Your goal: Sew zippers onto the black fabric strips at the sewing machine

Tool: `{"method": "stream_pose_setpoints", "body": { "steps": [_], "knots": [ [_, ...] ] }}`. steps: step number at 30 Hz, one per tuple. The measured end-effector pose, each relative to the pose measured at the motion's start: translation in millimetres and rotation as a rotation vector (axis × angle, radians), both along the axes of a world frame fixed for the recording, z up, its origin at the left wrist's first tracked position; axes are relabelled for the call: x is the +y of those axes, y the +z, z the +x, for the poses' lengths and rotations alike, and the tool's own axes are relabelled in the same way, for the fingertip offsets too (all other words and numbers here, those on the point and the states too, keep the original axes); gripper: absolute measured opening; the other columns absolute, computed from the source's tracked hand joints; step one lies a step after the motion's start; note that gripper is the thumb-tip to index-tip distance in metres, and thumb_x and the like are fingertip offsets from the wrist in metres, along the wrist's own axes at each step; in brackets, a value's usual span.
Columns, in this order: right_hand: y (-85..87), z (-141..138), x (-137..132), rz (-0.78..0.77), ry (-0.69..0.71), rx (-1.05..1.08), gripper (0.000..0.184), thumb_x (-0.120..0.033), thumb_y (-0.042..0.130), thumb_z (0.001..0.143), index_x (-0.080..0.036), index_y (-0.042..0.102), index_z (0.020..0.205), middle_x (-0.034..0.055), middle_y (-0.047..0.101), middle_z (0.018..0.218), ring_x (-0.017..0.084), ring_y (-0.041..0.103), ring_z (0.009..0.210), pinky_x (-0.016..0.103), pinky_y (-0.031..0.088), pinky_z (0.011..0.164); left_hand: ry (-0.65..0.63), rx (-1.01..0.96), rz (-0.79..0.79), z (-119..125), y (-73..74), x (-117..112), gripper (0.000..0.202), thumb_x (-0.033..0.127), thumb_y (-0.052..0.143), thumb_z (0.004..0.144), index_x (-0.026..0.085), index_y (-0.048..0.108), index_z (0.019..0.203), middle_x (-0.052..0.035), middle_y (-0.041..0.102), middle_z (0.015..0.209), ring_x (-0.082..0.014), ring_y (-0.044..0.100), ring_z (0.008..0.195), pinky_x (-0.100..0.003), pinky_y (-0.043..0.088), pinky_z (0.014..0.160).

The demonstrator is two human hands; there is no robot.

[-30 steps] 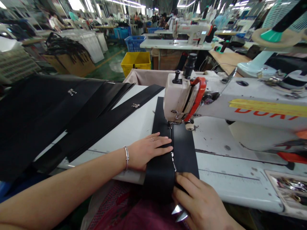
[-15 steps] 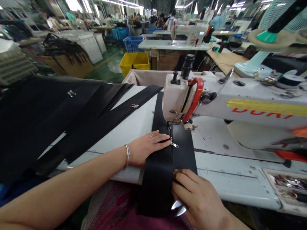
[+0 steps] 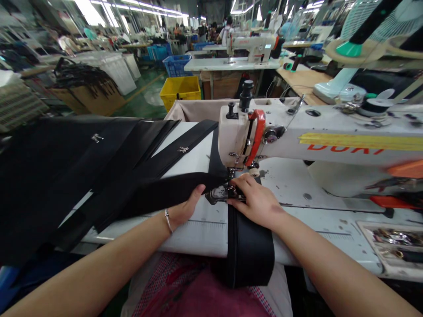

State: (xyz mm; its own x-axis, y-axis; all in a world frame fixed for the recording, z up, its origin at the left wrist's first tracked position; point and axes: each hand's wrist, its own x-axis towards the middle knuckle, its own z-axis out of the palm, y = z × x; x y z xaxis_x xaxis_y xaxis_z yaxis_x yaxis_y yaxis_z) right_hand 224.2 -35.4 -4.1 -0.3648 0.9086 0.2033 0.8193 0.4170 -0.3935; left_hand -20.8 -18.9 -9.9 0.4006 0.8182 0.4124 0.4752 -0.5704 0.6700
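My left hand (image 3: 183,210) grips a black fabric strip (image 3: 168,193) and lifts it off the table, folded leftward. My right hand (image 3: 256,200) lies on the other black strip (image 3: 249,253), fingers curled at the metal plate under the presser foot (image 3: 231,176) of the white sewing machine (image 3: 330,132). That strip hangs over the table's front edge into my lap. A metal zipper pull shows just left of my right fingers.
A pile of black zippered strips (image 3: 66,171) covers the left of the white table (image 3: 307,233). A tray of metal parts (image 3: 393,244) sits at the right. Behind stand a yellow crate (image 3: 180,90), blue crates, other sewing machines and people.
My left hand has picked up the left half of the black piece and swung it left. My right hand moved from the table's front edge up to the presser foot.
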Motion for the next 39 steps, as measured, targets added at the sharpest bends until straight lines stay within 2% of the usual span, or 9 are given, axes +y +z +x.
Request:
{"method": "stream_pose_setpoints", "body": {
  "steps": [3, 7, 10, 14, 19, 29, 33, 36, 39],
  "knots": [
    [-3.2, 0, 3, 0.012, 0.014, 0.017, 0.022, -0.034, 0.060, 0.086, -0.023, 0.055, 0.105, 0.0062, 0.053, 0.107, 0.021, 0.057, 0.091, 0.034, 0.048, 0.074, -0.068, 0.068, 0.007, 0, -2.3, -3, 0.037, 0.037, 0.039, 0.095, 0.020, 0.056, 0.123, -0.0056, 0.064, 0.113, -0.0226, 0.058, 0.110, -0.040, 0.047, 0.098],
    [-8.0, 9, 8, 0.039, -0.029, 0.053, 0.007, -0.026, 0.056, 0.089, -0.021, 0.055, 0.095, 0.0052, 0.054, 0.099, 0.017, 0.056, 0.087, 0.031, 0.047, 0.076, -0.450, 0.310, 0.055, 8, 4.2, -1, 0.040, 0.030, 0.044, 0.092, 0.022, 0.050, 0.131, -0.0058, 0.055, 0.129, -0.0224, 0.051, 0.118, -0.041, 0.041, 0.103],
    [-11.9, 14, 8, 0.054, -0.004, 0.041, 0.006, -0.021, 0.057, 0.088, -0.022, 0.056, 0.095, 0.0031, 0.055, 0.102, 0.015, 0.056, 0.093, 0.027, 0.045, 0.082, -0.650, 0.554, 0.149, 16, 8.4, 1, 0.063, 0.027, 0.057, 0.078, 0.027, 0.040, 0.139, -0.0028, 0.042, 0.143, -0.0271, 0.044, 0.119, -0.047, 0.036, 0.102],
    [-14.2, 10, 3, 0.060, -0.028, -0.035, 0.011, -0.013, 0.051, 0.089, -0.022, 0.057, 0.091, 0.0012, 0.057, 0.098, 0.015, 0.056, 0.093, 0.025, 0.043, 0.079, -0.669, 0.649, 0.181, 20, 8.9, 2, 0.072, 0.026, 0.057, 0.074, 0.029, 0.034, 0.142, 0.0017, 0.032, 0.150, -0.0273, 0.039, 0.120, -0.046, 0.031, 0.103],
    [-11.8, 2, 2, 0.073, -0.281, -0.123, 0.016, -0.034, 0.050, 0.091, -0.020, 0.056, 0.091, 0.0061, 0.057, 0.097, 0.020, 0.057, 0.079, 0.030, 0.041, 0.059, -0.671, 0.632, 0.164, 20, 10.1, 1, 0.073, 0.025, 0.058, 0.073, 0.029, 0.034, 0.142, 0.0026, 0.033, 0.149, -0.0261, 0.038, 0.121, -0.044, 0.029, 0.103],
    [-3.6, 3, 65, 0.055, -0.434, -0.147, 0.029, -0.036, 0.042, 0.094, -0.019, 0.059, 0.111, 0.0121, 0.062, 0.107, 0.028, 0.059, 0.097, 0.037, 0.048, 0.075, -0.664, 0.625, 0.153, 19, 10.8, 1, 0.077, 0.028, 0.059, 0.074, 0.028, 0.028, 0.145, 0.0001, 0.032, 0.150, -0.0247, 0.037, 0.126, -0.043, 0.027, 0.108],
    [0.3, 7, 7, 0.074, -0.264, -0.168, 0.026, -0.039, 0.053, 0.089, -0.022, 0.064, 0.106, 0.0100, 0.063, 0.108, 0.028, 0.057, 0.102, 0.042, 0.050, 0.082, -0.552, 0.662, 0.189, 19, 4.9, 3, 0.083, 0.037, 0.061, 0.075, 0.018, 0.024, 0.147, -0.0102, 0.021, 0.153, -0.0271, 0.021, 0.139, -0.045, 0.015, 0.115],
    [-5.4, 9, -62, 0.140, 0.134, -0.131, 0.031, -0.026, 0.048, 0.092, -0.019, 0.058, 0.121, 0.0066, 0.060, 0.122, 0.023, 0.051, 0.114, 0.038, 0.048, 0.094, -0.562, 0.681, 0.196, 19, 3.6, 4, 0.081, 0.038, 0.060, 0.075, 0.020, 0.025, 0.146, -0.0106, 0.022, 0.153, -0.0276, 0.019, 0.140, -0.047, 0.011, 0.116],
    [-9.5, 10, -110, 0.179, 0.260, -0.108, 0.037, -0.024, 0.051, 0.089, -0.014, 0.057, 0.124, 0.0078, 0.055, 0.130, 0.025, 0.046, 0.122, 0.038, 0.049, 0.096, -0.571, 0.681, 0.183, 19, 6.0, 5, 0.079, 0.037, 0.058, 0.076, 0.020, 0.026, 0.146, -0.0100, 0.023, 0.153, -0.0271, 0.019, 0.141, -0.047, 0.010, 0.116]
  ]
}}
